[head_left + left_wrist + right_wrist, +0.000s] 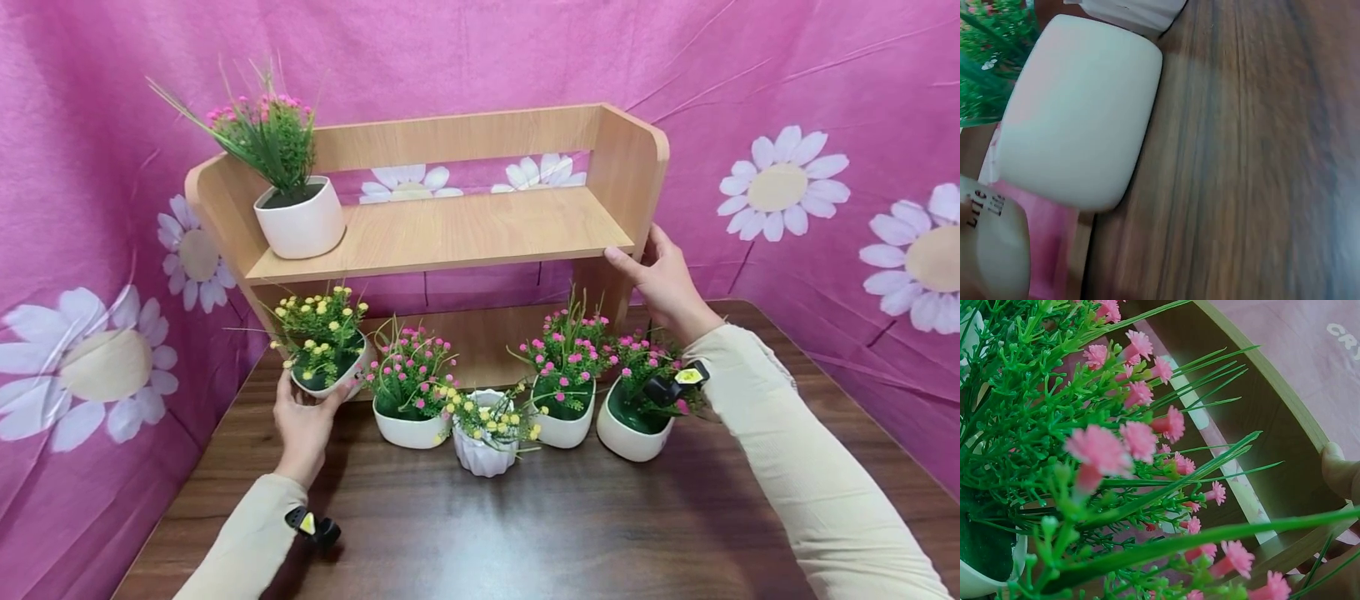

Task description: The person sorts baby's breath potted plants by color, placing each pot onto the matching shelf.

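Note:
My left hand (303,425) grips a white pot of yellow artificial flowers (322,346), tilted, in front of the lower left of a wooden two-tier shelf (465,229). Dark lettering shows on this held pot (994,244) in the left wrist view. At the shelf's right side, my right hand (670,283) holds the side panel, its thumb on the front edge of the upper board. On that board's left end stands a white pot of pink flowers with long grass blades (300,221).
Along the shelf's front stand a pink-flower pot (411,429), a ribbed white pot with yellow flowers (486,450) and two more pink-flower pots, one central-right (562,421), one far right (637,433). Beneath is a dark wooden table (480,533); a pink daisy-print cloth (480,58) hangs behind.

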The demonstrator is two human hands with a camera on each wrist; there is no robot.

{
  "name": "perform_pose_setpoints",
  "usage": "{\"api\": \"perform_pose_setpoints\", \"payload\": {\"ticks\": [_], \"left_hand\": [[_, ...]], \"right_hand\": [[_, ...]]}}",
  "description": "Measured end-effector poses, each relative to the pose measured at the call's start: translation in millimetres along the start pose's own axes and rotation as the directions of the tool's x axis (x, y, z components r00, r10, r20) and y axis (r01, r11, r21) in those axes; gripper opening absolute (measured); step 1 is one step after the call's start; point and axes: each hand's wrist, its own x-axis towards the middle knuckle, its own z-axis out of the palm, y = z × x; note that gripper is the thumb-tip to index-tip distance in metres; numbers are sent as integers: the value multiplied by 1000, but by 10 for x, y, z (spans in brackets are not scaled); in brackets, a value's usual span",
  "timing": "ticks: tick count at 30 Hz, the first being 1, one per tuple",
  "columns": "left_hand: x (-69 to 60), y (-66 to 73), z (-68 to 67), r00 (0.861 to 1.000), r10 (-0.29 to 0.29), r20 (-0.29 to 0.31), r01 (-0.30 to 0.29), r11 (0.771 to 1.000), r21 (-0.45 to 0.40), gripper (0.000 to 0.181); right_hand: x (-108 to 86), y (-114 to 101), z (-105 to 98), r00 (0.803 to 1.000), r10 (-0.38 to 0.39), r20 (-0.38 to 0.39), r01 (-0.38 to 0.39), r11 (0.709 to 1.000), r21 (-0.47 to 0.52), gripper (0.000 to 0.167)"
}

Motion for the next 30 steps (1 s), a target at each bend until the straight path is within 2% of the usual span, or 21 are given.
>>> {"api": "perform_pose_setpoints", "payload": {"ticks": [3, 7, 11, 15, 20, 26, 30], "left_hand": [[2, -47, 116, 999, -27, -39, 30, 996, 84, 81], [21, -116, 222, 994, -23, -107, 41, 985, 168, 79], [38, -171, 280, 986, -11, -167, 48, 974, 220, 79], [37, -227, 312, 975, -17, -223, 78, 960, 268, 80], [31, -257, 375, 964, -50, -263, 124, 954, 272, 82], [33, -247, 418, 955, -123, -268, 187, 956, 225, 81], [30, -238, 399, 955, -144, -258, 202, 956, 214, 82]], "right_hand": [[8, 9, 0, 1000, 2, 8, -2, 1000, 20, 73], [14, 11, -8, 1000, -5, 1, 5, 1000, 11, 72], [10, 3, -14, 1000, -8, -7, 9, 1000, 10, 71], [6, 1, -5, 1000, -7, -8, 7, 1000, 6, 71], [0, 0, 9, 1000, -8, -4, 8, 1000, -4, 70], [-7, -7, 0, 1000, -5, -9, 5, 1000, 8, 69], [0, -1, 2, 1000, 3, 2, -3, 1000, 14, 71]]}}
